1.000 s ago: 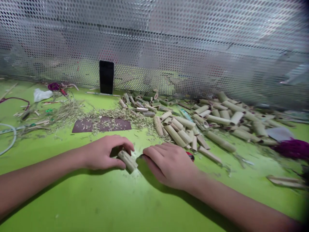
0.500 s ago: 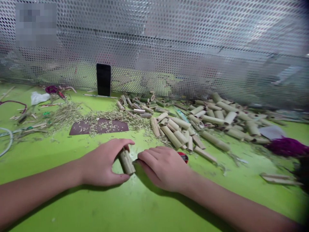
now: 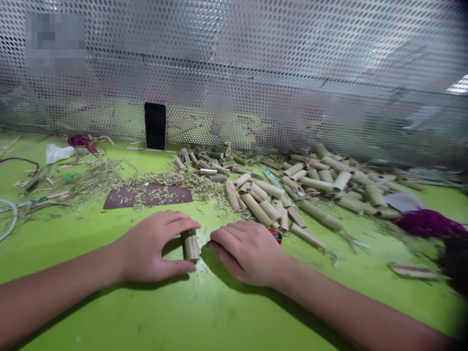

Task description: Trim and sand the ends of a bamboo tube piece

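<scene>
I can read no writing anywhere; the grey patch [image 3: 54, 44] in the upper left of the frame is blurred, and the phone [image 3: 155, 125] propped against the perforated metal screen [image 3: 278, 73] shows only a dark face.

My left hand [image 3: 153, 246] is clamped on one short bamboo piece [image 3: 190, 244] just left of centre, lying on the green table [image 3: 219, 317]; my fingertips cover its far end and my thumb presses near its close end. Its long axis runs almost straight up the frame, the far end leaning a little left; the cut near end faces the bottom edge.

My right hand [image 3: 248, 251] lies palm down just right of the piece, fingers together, tips close beside it; I cannot tell whether they touch it or whether the hand grips anything. A red thing [image 3: 277, 235] peeks from behind that hand, mostly hidden; I cannot make out what it is.

The pile of bamboo pieces [image 3: 310, 187] spreads across the right of centre, pointing every way; a brown sheet [image 3: 124, 197] at centre left is half buried under shavings; a purple tuft [image 3: 427, 223] at the right edge is blurred.
</scene>
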A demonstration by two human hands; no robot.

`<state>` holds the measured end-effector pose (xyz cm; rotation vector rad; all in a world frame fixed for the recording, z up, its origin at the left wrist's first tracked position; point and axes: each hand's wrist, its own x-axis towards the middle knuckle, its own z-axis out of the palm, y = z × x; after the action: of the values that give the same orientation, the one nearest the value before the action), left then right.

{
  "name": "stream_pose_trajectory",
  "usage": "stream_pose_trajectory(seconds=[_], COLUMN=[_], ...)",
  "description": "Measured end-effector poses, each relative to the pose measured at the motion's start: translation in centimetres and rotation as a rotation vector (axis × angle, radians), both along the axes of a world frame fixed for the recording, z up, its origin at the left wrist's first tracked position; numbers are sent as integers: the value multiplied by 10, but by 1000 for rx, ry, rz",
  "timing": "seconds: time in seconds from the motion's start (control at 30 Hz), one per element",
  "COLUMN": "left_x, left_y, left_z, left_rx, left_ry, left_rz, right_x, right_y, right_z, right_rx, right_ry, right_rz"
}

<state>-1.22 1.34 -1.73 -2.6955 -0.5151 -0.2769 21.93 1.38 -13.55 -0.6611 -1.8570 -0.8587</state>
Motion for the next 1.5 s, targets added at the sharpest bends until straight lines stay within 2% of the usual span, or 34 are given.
stream_pose_trajectory(seconds=[0.27, 0.37, 0.57, 0.97, 1.07, 1.2, 1.37, 1.5], left_x=[1, 0, -1, 5, 5, 2, -3, -5], left_y=[3, 6, 13, 5, 6, 11, 17, 22], left_z=[3, 4, 8, 13, 12, 14, 20, 21], left_rx=[97, 144, 346, 778, 781, 662, 494, 506], left_ry=[-27, -13, 49, 276, 275, 143, -18, 16], left_rz=[-56, -126, -320, -406, -391, -353, -125, -119], right_x=[0, 0, -2, -1, -1, -1, -1, -1], right_y=[2, 2, 1, 2, 2, 2, 1, 2], right_z=[-2, -2, -2, -2, -1, -1, -1, -1], right_rx=[-6, -8, -18, -36, -33, -41, -48, -50], right_ry=[-21, -29, -39, -52, -62, -69, -71, -74], right_rz=[0, 2, 7, 5, 5, 3, 4, 0])
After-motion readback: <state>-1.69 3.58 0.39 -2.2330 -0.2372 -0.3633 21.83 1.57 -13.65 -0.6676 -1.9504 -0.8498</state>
